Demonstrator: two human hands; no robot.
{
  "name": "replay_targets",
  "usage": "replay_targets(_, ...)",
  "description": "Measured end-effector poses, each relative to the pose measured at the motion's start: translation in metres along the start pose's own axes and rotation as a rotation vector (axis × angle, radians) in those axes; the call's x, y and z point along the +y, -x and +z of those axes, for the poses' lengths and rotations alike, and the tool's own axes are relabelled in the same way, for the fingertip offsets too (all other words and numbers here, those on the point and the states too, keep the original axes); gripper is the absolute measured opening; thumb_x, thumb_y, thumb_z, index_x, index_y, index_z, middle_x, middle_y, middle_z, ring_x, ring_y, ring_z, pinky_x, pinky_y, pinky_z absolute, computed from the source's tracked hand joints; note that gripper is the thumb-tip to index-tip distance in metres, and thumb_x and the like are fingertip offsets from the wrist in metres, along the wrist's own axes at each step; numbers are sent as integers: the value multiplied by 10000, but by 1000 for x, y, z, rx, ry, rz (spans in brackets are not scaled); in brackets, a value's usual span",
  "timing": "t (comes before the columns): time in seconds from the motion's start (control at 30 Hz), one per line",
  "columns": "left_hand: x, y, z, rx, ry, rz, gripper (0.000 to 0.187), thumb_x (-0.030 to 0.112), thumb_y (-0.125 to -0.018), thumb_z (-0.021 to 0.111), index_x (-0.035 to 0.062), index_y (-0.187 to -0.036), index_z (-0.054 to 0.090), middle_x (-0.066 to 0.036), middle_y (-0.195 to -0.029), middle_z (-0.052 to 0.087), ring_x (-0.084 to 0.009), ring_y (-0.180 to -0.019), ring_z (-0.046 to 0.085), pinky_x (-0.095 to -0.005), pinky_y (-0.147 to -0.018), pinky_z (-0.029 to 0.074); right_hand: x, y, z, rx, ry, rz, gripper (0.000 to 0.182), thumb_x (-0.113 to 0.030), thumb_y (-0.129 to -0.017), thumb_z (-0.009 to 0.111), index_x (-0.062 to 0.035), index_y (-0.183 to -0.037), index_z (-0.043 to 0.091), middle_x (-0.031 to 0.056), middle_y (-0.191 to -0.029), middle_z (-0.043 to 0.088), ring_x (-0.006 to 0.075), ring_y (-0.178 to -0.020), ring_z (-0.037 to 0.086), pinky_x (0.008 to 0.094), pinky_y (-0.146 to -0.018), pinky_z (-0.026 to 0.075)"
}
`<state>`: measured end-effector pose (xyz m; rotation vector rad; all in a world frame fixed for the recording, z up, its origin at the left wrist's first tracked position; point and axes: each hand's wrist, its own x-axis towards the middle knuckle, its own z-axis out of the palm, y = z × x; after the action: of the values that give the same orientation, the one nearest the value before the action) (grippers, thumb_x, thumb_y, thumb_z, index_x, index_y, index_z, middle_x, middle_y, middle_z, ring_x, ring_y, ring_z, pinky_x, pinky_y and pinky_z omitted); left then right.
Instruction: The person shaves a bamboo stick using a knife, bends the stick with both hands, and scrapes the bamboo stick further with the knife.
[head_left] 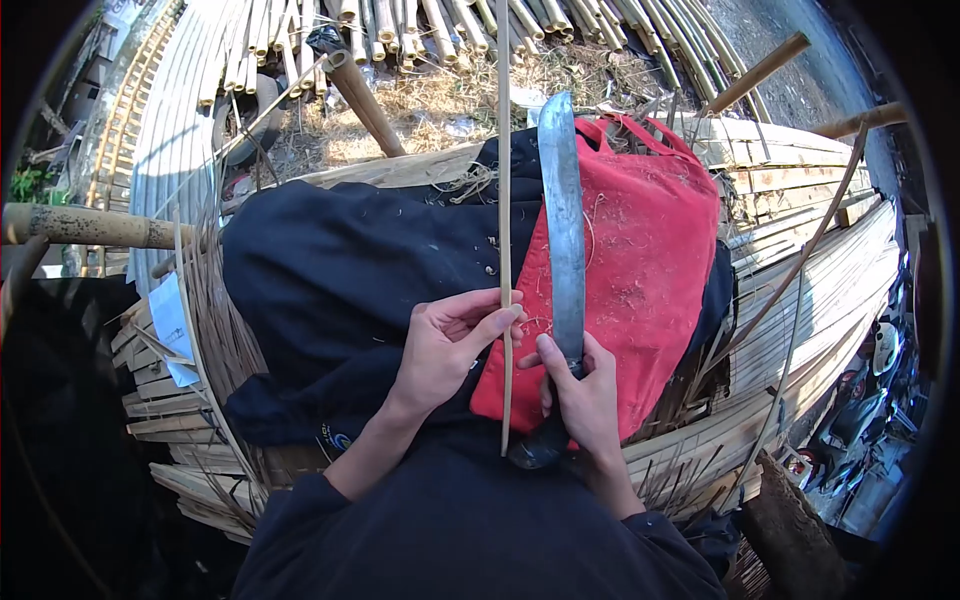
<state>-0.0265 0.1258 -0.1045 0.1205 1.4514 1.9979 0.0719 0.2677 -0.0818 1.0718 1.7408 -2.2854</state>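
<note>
A thin bamboo strip (504, 190) stands lengthwise in front of me, and my left hand (445, 350) pinches it between thumb and fingers near its lower part. In my right hand (582, 390) is a long machete (563, 220), gripped by its dark handle, with the broad blade pointing away from me and a little right of the strip. Strip and blade lie side by side with a narrow gap. Beneath them a red cloth (650, 260) with shavings on it covers my right leg; dark fabric (340, 270) covers the left.
Cut bamboo poles (440, 35) lie at the top. A thick bamboo post (365, 105) rises beyond my lap. Split bamboo bundles (810, 290) are at right, a bamboo pole (100, 226) and paper (172, 320) at left, and parked motorbikes (865, 400) at far right.
</note>
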Motion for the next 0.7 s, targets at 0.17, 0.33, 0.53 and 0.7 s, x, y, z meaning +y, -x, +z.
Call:
replay_targets(0.17,18,-10,6,-45,-39,44,255,7,-942,625,-92,-1177,633,-133,-964,709,-131,-819,677,-282,-770,584,-14,4,-43,176,150,-165,271,-216,-1029,533,26,-956,631,73,-724,682,42,-454,495,217,-418,383)
replay_targets(0.33,35,-8,12,-163,-79,-35,222,27,-938,645,-64,-1139,671,-96,-928,721,-102,-795,678,-237,-719,569,-15,16,-102,480,570,-408,242,-157,-993,585,42,-890,675,76,-693,665,100,-505,513,264,-496,394)
replay_targets(0.53,54,-1,-11,-204,-213,-68,211,-14,-928,634,-77,-1125,670,-112,-892,726,-100,-744,671,-226,-687,565,14,31,-112,488,902,-514,266,-81,-820,762,-14,-1068,692,83,-847,654,150,-621,569,282,-580,442)
replay_targets(0.7,55,7,-16,-249,-187,-99,210,-41,-914,632,-86,-1117,670,-129,-907,730,-112,-735,672,-233,-684,568,25,30,-108,595,693,-113,522,-312,-671,904,-12,-930,564,90,-866,613,171,-792,597,313,-737,484)
